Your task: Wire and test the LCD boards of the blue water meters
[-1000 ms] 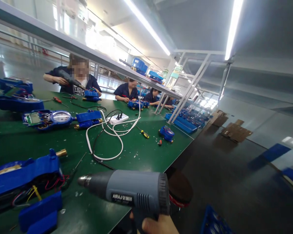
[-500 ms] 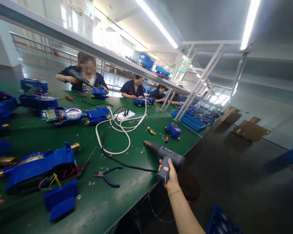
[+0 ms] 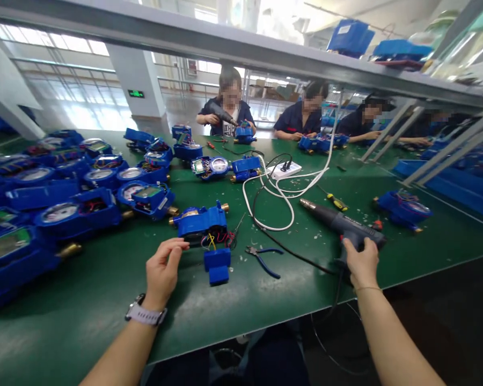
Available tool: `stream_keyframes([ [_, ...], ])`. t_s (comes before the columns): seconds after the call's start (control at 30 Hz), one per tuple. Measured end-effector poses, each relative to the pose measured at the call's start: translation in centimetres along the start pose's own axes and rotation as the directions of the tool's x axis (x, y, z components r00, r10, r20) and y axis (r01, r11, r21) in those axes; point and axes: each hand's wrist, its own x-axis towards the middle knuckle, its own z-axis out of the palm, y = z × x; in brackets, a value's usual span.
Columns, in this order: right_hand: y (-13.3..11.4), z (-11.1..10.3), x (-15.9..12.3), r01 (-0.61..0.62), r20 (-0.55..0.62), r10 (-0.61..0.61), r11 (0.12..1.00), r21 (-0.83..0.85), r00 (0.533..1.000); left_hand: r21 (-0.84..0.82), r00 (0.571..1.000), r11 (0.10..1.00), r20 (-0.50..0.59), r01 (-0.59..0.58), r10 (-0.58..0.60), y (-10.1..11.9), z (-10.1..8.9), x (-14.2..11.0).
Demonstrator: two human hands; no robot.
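Observation:
My right hand (image 3: pixel 360 261) is closed round the handle of a grey heat gun (image 3: pixel 340 224) that rests on the green table (image 3: pixel 84 300), nozzle pointing left. My left hand (image 3: pixel 163 271) hovers with fingers slightly curled and apart, holding nothing, just left of an opened blue meter housing (image 3: pixel 201 221) with coloured wires spilling out. A small blue cover piece (image 3: pixel 217 265) lies in front of that housing. Blue-handled pliers (image 3: pixel 261 256) lie between the two hands.
Several blue meters (image 3: pixel 76 212) crowd the table's left side. A white power strip (image 3: pixel 284 170) with looping white and black cables sits mid-table, near a yellow screwdriver (image 3: pixel 336 201). Other people in dark shirts work across the table under a grey overhead rail (image 3: pixel 225 45).
The view has swung left and down onto the table. My right hand has lowered the heat gun onto the table at the right. My left hand has come up beside the opened meter.

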Motion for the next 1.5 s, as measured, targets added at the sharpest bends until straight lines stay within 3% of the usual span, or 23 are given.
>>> stream_keyframes([
  [0.07, -1.0, 1.6, -2.8, 0.068, 0.080, -0.074, 0.995, 0.073, 0.994, 0.013, 0.997, 0.997, 0.025, -0.073, 0.072, 0.4, 0.1, -0.2],
  [0.13, -2.1, 4.0, -6.5, 0.052, 0.321, -0.108, 0.983, 0.178, 0.941, 0.018, 0.985, 0.987, 0.058, -0.162, 0.161, 1.1, 0.4, -0.4],
  [0.23, -3.4, 8.3, -12.1, -0.131, 0.709, -0.076, 0.964, 0.233, 0.701, -0.013, 0.949, 0.956, 0.115, -0.293, 0.292, 2.9, 1.3, -0.4],
  [0.33, -4.1, 12.2, -15.9, -0.316, 0.864, -0.031, 0.923, 0.217, 0.502, -0.038, 0.898, 0.925, 0.229, -0.378, 0.376, 4.8, 2.6, 0.2],
  [0.4, -4.1, 14.0, -17.1, -0.411, 0.910, -0.008, 0.891, 0.195, 0.415, -0.021, 0.878, 0.921, 0.292, -0.390, 0.379, 5.6, 3.4, 0.6],
  [0.5, -3.7, 15.6, -18.0, -0.499, 0.939, 0.011, 0.849, 0.173, 0.345, 0.046, 0.876, 0.918, 0.320, -0.394, 0.360, 5.7, 4.3, 1.0],
  [0.67, -3.1, 16.1, -18.8, -0.552, 0.942, 0.011, 0.812, 0.187, 0.335, 0.172, 0.871, 0.890, 0.347, -0.423, 0.348, 4.7, 4.6, 0.5],
  [0.97, -2.7, 15.8, -21.3, -0.474, 0.884, -0.094, 0.815, 0.333, 0.458, 0.296, 0.882, 0.892, 0.428, -0.342, 0.196, 4.0, 4.1, 0.3],
  [1.2, -2.5, 15.9, -21.6, -0.416, 0.849, -0.141, 0.824, 0.386, 0.509, 0.272, 0.883, 0.916, 0.443, -0.296, 0.154, 4.2, 4.4, 0.2],
  [1.33, -2.6, 15.9, -21.6, -0.448, 0.852, -0.115, 0.810, 0.378, 0.510, 0.267, 0.880, 0.919, 0.452, -0.291, 0.147, 4.1, 4.4, 0.2],
  [1.5, -3.2, 15.5, -21.3, -0.527, 0.880, -0.079, 0.774, 0.351, 0.469, 0.270, 0.895, 0.920, 0.420, -0.283, 0.151, 3.6, 4.6, 0.1],
])
